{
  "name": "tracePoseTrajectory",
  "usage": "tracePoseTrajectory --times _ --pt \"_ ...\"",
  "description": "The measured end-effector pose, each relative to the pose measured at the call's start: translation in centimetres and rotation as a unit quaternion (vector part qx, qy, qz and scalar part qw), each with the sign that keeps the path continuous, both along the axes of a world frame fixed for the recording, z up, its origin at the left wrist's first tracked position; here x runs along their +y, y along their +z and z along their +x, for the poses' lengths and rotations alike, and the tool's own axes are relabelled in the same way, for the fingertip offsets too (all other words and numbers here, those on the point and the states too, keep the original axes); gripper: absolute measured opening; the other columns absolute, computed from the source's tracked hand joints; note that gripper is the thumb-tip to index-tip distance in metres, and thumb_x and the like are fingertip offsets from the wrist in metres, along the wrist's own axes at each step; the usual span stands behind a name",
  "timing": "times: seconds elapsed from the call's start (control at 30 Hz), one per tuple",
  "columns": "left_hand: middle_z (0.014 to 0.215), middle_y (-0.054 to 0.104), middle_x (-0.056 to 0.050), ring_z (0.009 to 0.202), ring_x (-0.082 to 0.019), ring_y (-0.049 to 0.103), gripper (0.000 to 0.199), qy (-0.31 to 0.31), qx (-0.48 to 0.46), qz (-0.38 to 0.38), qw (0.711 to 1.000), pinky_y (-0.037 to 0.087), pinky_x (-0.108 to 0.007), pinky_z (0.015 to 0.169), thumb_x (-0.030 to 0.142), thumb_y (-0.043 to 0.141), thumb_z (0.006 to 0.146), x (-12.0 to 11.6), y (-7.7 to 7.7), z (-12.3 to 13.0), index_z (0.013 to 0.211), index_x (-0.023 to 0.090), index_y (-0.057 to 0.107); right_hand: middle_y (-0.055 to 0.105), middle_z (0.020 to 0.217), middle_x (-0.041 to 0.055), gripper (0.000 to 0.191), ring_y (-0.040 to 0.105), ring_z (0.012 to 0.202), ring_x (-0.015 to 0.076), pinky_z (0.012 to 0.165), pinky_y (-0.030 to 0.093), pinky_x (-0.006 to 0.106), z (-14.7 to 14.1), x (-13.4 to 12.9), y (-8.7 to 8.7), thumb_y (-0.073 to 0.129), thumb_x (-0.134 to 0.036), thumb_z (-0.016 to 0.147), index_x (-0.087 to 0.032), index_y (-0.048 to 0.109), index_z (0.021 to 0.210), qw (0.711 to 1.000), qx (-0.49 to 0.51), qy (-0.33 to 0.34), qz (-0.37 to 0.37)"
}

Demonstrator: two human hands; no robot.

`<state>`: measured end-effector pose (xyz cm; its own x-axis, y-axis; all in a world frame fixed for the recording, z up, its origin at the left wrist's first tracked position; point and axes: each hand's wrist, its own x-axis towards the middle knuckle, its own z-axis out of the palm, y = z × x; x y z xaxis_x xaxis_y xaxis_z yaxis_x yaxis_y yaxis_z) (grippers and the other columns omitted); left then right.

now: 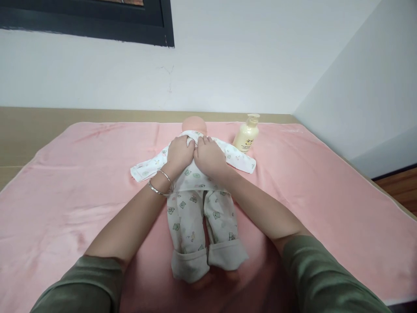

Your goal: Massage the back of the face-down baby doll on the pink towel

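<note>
A doll with a bare, rounded head [194, 124] lies on a pink blanket [97, 182], its head away from me and its face not visible. It wears a white printed top [196, 179] with both sleeves spread out, and matching trousers [189, 221] with wide turned-up cuffs. At the upper part of the top, just below the neck, my left hand [179, 152] is closed on the cloth. Right beside it, my right hand [209, 155] is also closed on the cloth, fingers close together. Both fingertips are partly hidden.
A pale yellow pump bottle [246, 135] stands on the blanket beyond the doll's right-hand sleeve. Behind the blanket run a beige edge [130, 115] and a white wall [228, 65]. A dark frame [137, 32] hangs at the upper left.
</note>
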<state>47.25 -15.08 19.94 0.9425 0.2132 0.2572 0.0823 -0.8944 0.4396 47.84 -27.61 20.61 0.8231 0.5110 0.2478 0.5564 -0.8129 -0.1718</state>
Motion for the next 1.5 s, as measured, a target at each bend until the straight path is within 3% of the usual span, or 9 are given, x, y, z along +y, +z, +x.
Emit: tracePoseTrajectory --times 0.13,0.33,0.43,0.6,0.73,0.9,1.03,1.2,1.5 --pt "0.113 0.075 -0.017 0.106 -0.031 0.068 0.038 0.006 0.006 -0.018 1.0 0.051 -0.042 0.094 0.031 0.035 0.098 0.1 0.0 -0.1 0.105 0.015 0.069 0.054 0.153 0.0262 0.047 0.047 0.146 0.0366 0.121 0.036 0.05 0.1 -0.2 0.2 0.035 -0.021 0.103 -0.003 0.057 0.14 0.999 0.016 0.023 0.017" --pt "0.123 0.068 -0.026 0.125 -0.036 0.06 0.041 0.003 -0.005 0.109 0.994 0.044 -0.047 0.11 0.022 0.034 0.1 -2.8 0.5 -2.1 0.119 0.003 0.066 0.066 0.136 0.0215 0.046 0.058 0.13 0.0358 0.113 0.044 0.049 4.3 -2.1 0.2 0.036 -0.04 0.105 -0.009 0.064 0.125 0.992 0.087 -0.009 0.094" --pt "0.127 0.066 -0.027 0.131 -0.037 0.056 0.038 -0.018 0.001 0.134 0.991 0.041 -0.047 0.115 0.014 0.038 0.096 -3.7 0.9 -2.8 0.12 0.001 0.065 0.068 0.131 0.0183 0.045 0.061 0.123 0.0344 0.109 0.047 0.049 5.8 -3.0 -0.3 0.038 -0.046 0.104 -0.013 0.064 0.121 0.988 0.102 0.02 0.11" --pt "0.111 0.072 -0.021 0.113 -0.034 0.066 0.034 -0.008 0.014 0.067 0.998 0.05 -0.044 0.104 0.02 0.038 0.098 -2.4 1.2 -1.9 0.105 0.011 0.07 0.068 0.132 0.0202 0.051 0.062 0.121 0.0342 0.108 0.048 0.049 5.2 -2.9 -0.2 0.035 -0.05 0.106 -0.011 0.062 0.126 0.992 0.085 0.034 0.082" --pt "0.117 0.073 -0.022 0.114 -0.035 0.067 0.041 0.01 0.026 0.025 0.999 0.051 -0.045 0.102 0.032 0.037 0.099 -0.7 0.4 -0.2 0.112 0.01 0.07 0.062 0.141 0.0273 0.05 0.056 0.133 0.0392 0.116 0.041 0.053 2.7 -1.3 0.1 0.032 -0.035 0.106 -0.003 0.06 0.132 0.999 0.041 0.004 0.028" --pt "0.117 0.074 -0.02 0.114 -0.035 0.067 0.042 0.04 0.001 0.019 0.999 0.052 -0.045 0.101 0.034 0.039 0.097 -0.3 -0.8 0.5 0.114 0.012 0.07 0.06 0.145 0.0248 0.042 0.049 0.143 0.0375 0.121 0.036 0.053 0.5 -0.4 0.2 0.039 -0.016 0.098 -0.008 0.062 0.132 0.999 0.018 0.03 0.012" --pt "0.116 0.074 -0.019 0.114 -0.034 0.067 0.042 0.039 -0.011 0.021 0.999 0.051 -0.044 0.101 0.036 0.039 0.097 -0.6 -1.0 0.4 0.113 0.013 0.07 0.064 0.14 0.0224 0.041 0.057 0.133 0.0341 0.115 0.044 0.047 1.9 -0.9 0.4 0.034 -0.021 0.101 -0.008 0.063 0.128 0.996 0.061 0.028 0.05" --pt "0.118 0.073 -0.02 0.115 -0.034 0.066 0.043 0.038 -0.018 0.024 0.999 0.05 -0.045 0.103 0.036 0.038 0.098 -0.7 -1.1 0.4 0.115 0.011 0.069 0.062 0.144 0.0231 0.047 0.055 0.133 0.0365 0.117 0.04 0.05 4.3 -1.0 -0.5 0.036 -0.03 0.101 -0.005 0.059 0.134 0.997 0.039 -0.004 0.074" --pt "0.119 0.073 -0.019 0.114 -0.034 0.067 0.042 0.04 -0.019 0.023 0.999 0.049 -0.044 0.102 0.035 0.038 0.098 -0.7 -1.2 0.5 0.115 0.013 0.07 0.062 0.145 0.0236 0.05 0.057 0.131 0.037 0.115 0.041 0.051 4.3 -0.9 -0.9 0.035 -0.03 0.101 -0.004 0.058 0.137 0.997 0.031 -0.004 0.074"
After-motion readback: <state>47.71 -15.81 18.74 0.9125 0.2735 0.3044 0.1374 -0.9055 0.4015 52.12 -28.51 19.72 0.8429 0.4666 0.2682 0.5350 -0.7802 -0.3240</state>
